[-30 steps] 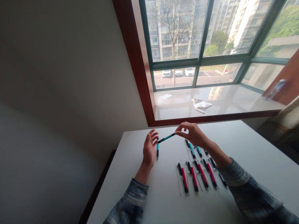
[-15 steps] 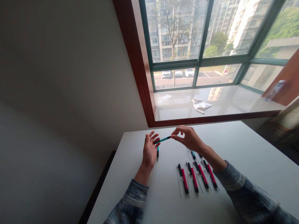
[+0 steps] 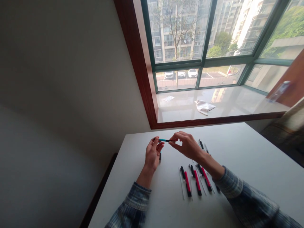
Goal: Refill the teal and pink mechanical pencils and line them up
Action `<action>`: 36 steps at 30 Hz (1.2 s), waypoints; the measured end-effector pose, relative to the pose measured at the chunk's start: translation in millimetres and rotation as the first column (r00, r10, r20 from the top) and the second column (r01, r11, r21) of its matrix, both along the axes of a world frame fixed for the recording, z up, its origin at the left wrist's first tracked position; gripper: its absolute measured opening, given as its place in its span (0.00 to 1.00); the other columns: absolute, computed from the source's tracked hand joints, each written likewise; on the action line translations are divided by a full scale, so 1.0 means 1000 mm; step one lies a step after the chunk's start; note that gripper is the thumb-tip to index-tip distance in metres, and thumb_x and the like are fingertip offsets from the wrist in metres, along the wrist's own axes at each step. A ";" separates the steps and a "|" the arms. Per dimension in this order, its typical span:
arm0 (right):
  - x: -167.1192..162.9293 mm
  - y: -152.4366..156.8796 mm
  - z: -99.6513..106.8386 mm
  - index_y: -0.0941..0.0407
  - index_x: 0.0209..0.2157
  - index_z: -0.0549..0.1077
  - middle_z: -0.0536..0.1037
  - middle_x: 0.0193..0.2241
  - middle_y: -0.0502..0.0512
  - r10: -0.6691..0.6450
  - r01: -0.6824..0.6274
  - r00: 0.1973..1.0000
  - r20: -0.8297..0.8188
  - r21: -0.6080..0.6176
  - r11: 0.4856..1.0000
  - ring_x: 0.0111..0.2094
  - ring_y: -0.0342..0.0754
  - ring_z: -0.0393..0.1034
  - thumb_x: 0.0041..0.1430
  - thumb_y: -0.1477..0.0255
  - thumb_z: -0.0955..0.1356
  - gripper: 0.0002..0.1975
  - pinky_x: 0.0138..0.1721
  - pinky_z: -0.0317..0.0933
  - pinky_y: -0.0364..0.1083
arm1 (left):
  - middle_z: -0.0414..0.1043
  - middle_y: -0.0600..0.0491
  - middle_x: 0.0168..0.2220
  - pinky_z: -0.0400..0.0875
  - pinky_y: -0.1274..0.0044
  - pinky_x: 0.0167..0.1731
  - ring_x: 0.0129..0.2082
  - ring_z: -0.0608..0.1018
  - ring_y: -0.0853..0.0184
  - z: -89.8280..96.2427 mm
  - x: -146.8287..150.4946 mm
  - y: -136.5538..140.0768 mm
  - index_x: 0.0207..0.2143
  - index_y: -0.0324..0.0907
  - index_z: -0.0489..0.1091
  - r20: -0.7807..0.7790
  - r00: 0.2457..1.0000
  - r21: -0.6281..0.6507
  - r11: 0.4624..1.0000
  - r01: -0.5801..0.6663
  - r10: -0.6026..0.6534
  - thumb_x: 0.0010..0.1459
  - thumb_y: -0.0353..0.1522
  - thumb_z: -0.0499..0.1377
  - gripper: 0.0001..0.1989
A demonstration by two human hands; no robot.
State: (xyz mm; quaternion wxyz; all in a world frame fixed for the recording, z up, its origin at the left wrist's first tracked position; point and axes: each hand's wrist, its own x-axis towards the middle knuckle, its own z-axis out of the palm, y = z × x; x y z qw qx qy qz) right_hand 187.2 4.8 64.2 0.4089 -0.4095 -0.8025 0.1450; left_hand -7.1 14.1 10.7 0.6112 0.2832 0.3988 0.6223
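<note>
My left hand (image 3: 152,153) pinches one end of a teal and black pen barrel (image 3: 163,140) between thumb and fingers, above the table. At the barrel's other end the fingertips of my right hand (image 3: 184,144) are pressed together; whether they grip the barrel itself or a thin part at its tip, I cannot tell. Just behind my left fingers lies another teal and black pen piece (image 3: 160,156), partly hidden. Below my right forearm are red and black pen barrels (image 3: 196,183), set out with black pen parts (image 3: 182,173) and thin refills (image 3: 181,183).
These pieces rest on a white table (image 3: 133,202). More black pen parts (image 3: 201,145) lie beyond my right wrist, partly covered by it. Past the table's far edge, a windowsill (image 3: 180,110) holds a crumpled white cloth (image 3: 204,107). A grey wall (image 3: 71,95) stands on the left.
My left fingers have closed on the barrel's end, and the barrel is now nearly level. My right hand has moved slightly left, uncovering black parts behind it, while my forearm covers one red barrel.
</note>
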 end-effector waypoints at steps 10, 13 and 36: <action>0.002 -0.005 0.005 0.52 0.50 0.78 0.83 0.43 0.52 0.385 -0.396 0.918 -0.096 -0.289 0.872 0.40 0.48 0.78 0.63 0.68 0.72 0.14 0.45 0.73 0.48 | 0.79 0.48 0.39 0.77 0.81 0.41 0.37 0.81 0.71 0.006 -0.004 0.002 0.45 0.39 0.75 0.178 0.982 -0.074 0.996 -0.048 0.061 0.63 0.24 0.62 0.08; 0.002 -0.004 0.005 0.53 0.50 0.79 0.84 0.43 0.53 0.436 -0.463 0.886 -0.156 -0.331 0.822 0.42 0.49 0.79 0.62 0.64 0.73 0.16 0.47 0.74 0.48 | 0.79 0.46 0.44 0.76 0.78 0.44 0.39 0.81 0.69 0.005 -0.003 0.001 0.48 0.39 0.74 0.112 0.994 -0.042 0.999 0.013 -0.009 0.63 0.28 0.63 0.11; -0.044 -0.014 -0.061 0.54 0.45 0.79 0.83 0.36 0.55 0.286 -0.221 0.888 0.361 -0.209 0.953 0.39 0.52 0.78 0.64 0.69 0.72 0.08 0.42 0.68 0.46 | 0.75 0.45 0.51 0.71 0.69 0.47 0.49 0.76 0.59 -0.037 -0.022 0.010 0.44 0.43 0.73 -0.604 0.770 0.101 0.978 -0.182 0.205 0.60 0.36 0.58 0.12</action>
